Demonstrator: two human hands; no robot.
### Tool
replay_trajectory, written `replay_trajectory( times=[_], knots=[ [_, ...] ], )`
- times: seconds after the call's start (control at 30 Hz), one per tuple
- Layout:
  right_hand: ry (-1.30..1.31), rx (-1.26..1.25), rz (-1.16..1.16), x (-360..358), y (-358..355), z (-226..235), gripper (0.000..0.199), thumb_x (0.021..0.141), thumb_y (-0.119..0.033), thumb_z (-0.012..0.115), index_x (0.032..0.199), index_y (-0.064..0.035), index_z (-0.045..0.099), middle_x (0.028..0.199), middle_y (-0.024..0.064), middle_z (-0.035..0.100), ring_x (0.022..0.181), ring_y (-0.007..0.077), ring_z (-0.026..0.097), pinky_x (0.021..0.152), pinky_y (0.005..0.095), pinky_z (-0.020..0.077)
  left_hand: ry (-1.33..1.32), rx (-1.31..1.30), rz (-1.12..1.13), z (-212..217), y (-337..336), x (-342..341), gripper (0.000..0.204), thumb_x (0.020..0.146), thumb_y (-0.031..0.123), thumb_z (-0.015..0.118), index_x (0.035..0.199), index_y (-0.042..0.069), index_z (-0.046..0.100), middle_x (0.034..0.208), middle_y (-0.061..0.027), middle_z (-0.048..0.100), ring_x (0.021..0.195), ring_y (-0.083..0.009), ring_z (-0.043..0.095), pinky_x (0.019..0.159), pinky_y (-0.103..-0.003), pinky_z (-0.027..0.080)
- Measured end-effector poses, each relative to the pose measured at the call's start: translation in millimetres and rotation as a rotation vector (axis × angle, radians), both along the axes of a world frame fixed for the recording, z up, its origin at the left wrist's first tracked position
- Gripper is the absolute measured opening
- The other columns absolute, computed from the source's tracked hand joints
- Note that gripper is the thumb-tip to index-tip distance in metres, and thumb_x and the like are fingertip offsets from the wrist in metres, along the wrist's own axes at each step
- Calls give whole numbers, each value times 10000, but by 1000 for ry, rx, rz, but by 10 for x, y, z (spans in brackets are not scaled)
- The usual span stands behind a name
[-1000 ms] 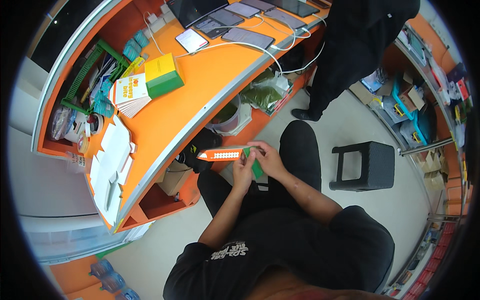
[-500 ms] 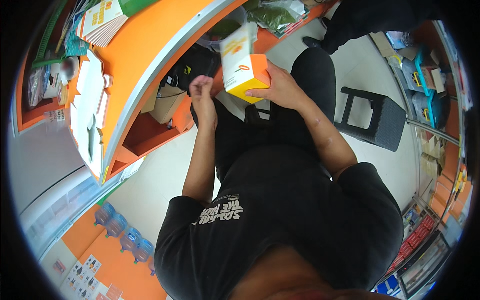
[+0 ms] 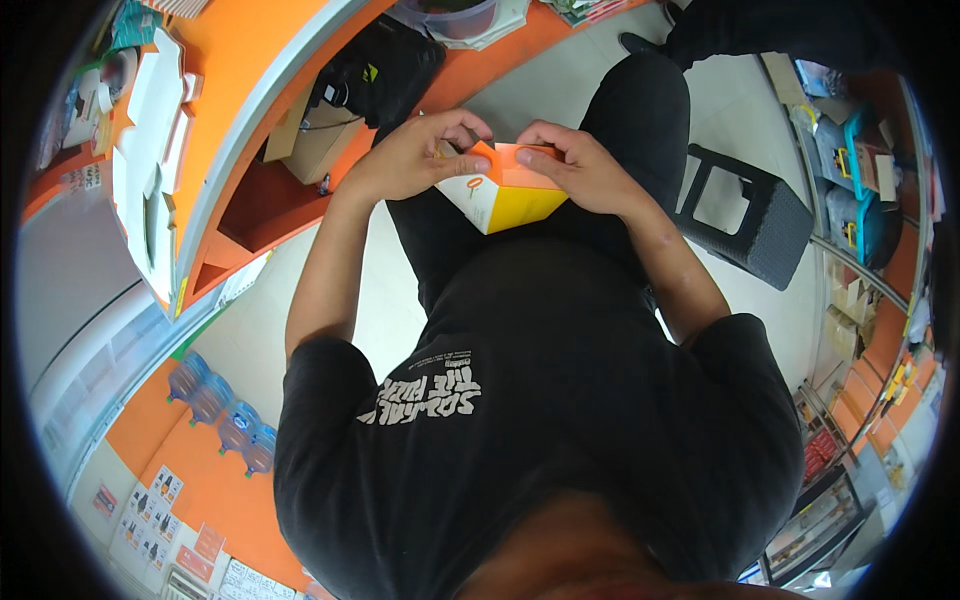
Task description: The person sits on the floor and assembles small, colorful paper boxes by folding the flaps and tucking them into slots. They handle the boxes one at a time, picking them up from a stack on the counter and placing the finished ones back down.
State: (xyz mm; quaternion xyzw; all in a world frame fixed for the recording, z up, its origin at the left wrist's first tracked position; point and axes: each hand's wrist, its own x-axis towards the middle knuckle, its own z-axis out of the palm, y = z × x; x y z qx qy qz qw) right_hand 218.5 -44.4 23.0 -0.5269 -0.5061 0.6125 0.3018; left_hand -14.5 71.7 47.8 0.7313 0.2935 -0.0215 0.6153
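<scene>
A small carton (image 3: 520, 207) in white, yellow and orange is between my hands, just over my lap. My left hand (image 3: 420, 160) grips its left side, thumb on the orange part of the top and fingers curled over the far edge. At the right, my right hand (image 3: 590, 172) holds the carton too, with the thumb and bent fingers on its orange flap. The carton's top is folded partly inward, and its far side is hidden by my fingers.
An orange counter (image 3: 235, 60) with a grey edge curves along the left, bearing flattened white cartons (image 3: 150, 170). A black bag (image 3: 395, 70) sits beneath. To the right lies a dark stool (image 3: 770, 225). Another person's leg (image 3: 740, 35) shows at the far right.
My left hand, which was apart from the carton, has come onto its left side. The carton is lower and turned, and its raised white panel no longer shows. My right hand has moved to the flap.
</scene>
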Motion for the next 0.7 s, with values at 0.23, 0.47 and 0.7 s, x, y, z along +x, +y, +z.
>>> replay_trajectory(
  times=[0.23, 0.47, 0.7],
  knots=[
    [-87, 65, -9, 104, -184, 18, 176, 959, -154, 663, 1078, -24, 655, 852, 77, 684, 750, 148, 613, 711, 293, 492, 13, -118, 35, -220, -68, 43, 215, 923, 152, 738, 1047, 21, 620, 837, -36, 684, 766, -71, 604, 677, -258, 469],
    [-250, 323, -32, 38, -280, 160, 144, 929, -113, 664, 1054, -43, 667, 904, 114, 672, 798, 263, 640, 734, 353, 516, 10, -65, 92, -306, -110, 118, 179, 911, 146, 745, 1006, 1, 696, 861, -76, 730, 789, -103, 660, 724, -271, 523],
    [-358, 552, -92, -75, -373, 8, 118, 916, -44, 680, 1029, -15, 663, 996, 108, 658, 870, 211, 654, 712, 301, 576, 86, 170, -34, 4, -287, 221, 226, 906, 132, 728, 1103, 21, 734, 977, -103, 754, 893, -192, 695, 796, -329, 536]
  ],
)
